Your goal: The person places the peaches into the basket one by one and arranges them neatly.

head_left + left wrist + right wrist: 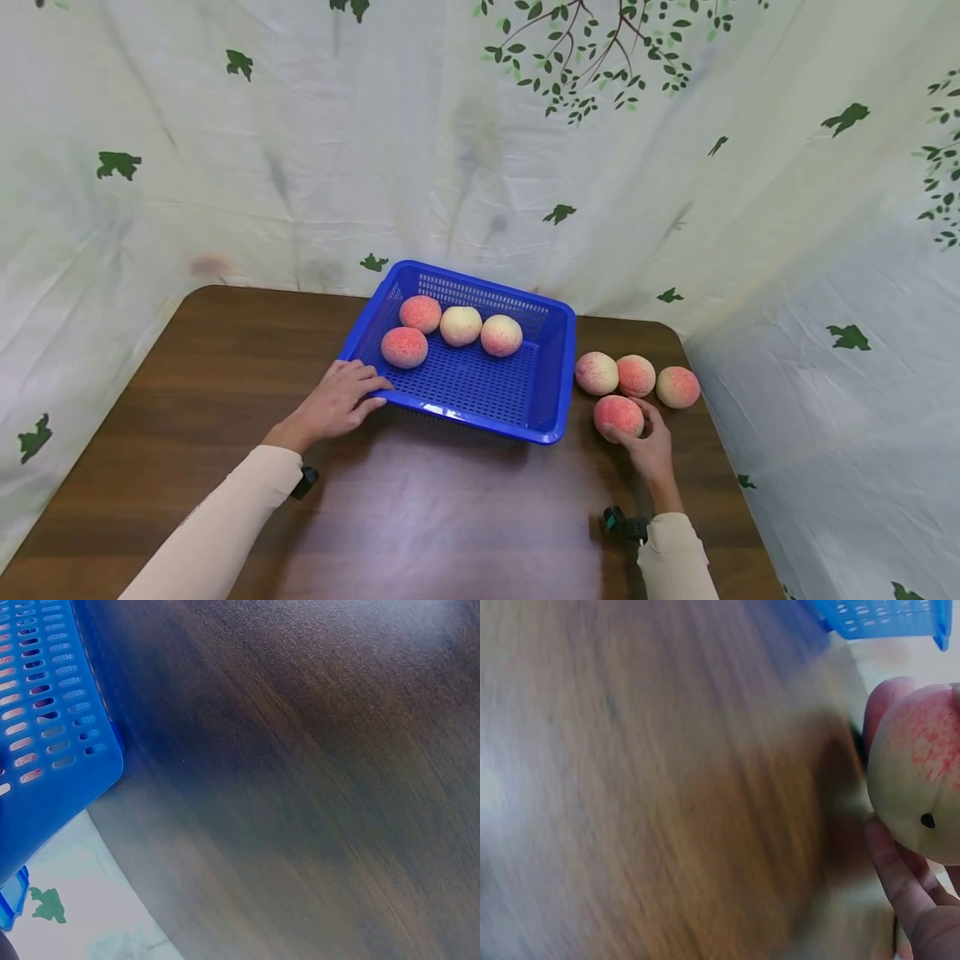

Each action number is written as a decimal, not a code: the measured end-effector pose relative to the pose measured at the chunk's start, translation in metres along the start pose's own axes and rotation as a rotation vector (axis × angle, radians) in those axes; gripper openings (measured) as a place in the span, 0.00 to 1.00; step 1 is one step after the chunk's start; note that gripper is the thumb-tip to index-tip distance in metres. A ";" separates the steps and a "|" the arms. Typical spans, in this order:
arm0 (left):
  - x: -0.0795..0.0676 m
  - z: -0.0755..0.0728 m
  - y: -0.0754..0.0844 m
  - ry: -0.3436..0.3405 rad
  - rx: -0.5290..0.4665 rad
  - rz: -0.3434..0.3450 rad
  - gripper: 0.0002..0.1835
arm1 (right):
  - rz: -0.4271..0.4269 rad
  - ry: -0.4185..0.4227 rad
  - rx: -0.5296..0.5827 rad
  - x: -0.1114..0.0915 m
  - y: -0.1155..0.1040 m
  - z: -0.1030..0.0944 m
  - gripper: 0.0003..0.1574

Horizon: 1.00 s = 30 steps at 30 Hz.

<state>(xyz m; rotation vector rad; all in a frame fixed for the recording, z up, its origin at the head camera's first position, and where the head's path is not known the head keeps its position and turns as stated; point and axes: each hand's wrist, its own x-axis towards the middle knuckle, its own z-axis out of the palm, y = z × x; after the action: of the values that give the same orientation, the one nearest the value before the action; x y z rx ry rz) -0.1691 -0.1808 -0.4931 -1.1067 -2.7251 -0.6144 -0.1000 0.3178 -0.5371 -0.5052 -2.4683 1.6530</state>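
Note:
A blue plastic basket [480, 408] stands at the far middle of the table with several peaches inside, such as a red one [405, 347] and a pale one [461, 326]. My left hand [341, 400] grips its near left corner, fingers over the rim. In the left wrist view only the slotted basket wall [56, 750] shows of that work. Right of the basket, my right hand [651, 446] holds a reddish peach [618, 417] between thumb and fingers. The right wrist view shows that peach [915, 772] from its pale underside, with a dark spot on it.
Beyond the held peach lie three more on the table: a pale one [597, 373], an orange one [636, 376] and one near the right edge [678, 387]. A leaf-printed white curtain [465, 167] hangs behind the brown wooden table [435, 517].

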 end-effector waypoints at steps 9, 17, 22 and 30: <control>0.006 0.005 0.003 0.033 0.008 0.026 0.08 | -0.015 0.030 0.102 -0.009 -0.031 -0.004 0.40; 0.004 0.004 0.000 0.037 0.017 0.035 0.08 | -0.021 0.053 0.275 -0.010 -0.070 0.008 0.39; 0.003 0.002 0.001 0.041 0.003 0.038 0.08 | -0.076 0.039 0.355 -0.006 -0.091 0.021 0.35; 0.000 -0.001 0.000 0.010 0.004 0.009 0.08 | -0.085 -0.041 0.383 -0.001 -0.111 0.046 0.33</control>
<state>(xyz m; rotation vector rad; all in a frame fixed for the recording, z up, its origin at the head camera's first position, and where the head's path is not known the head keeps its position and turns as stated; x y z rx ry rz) -0.1691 -0.1805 -0.4922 -1.1110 -2.7098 -0.6113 -0.1346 0.2386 -0.4538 -0.3134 -2.0858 2.0472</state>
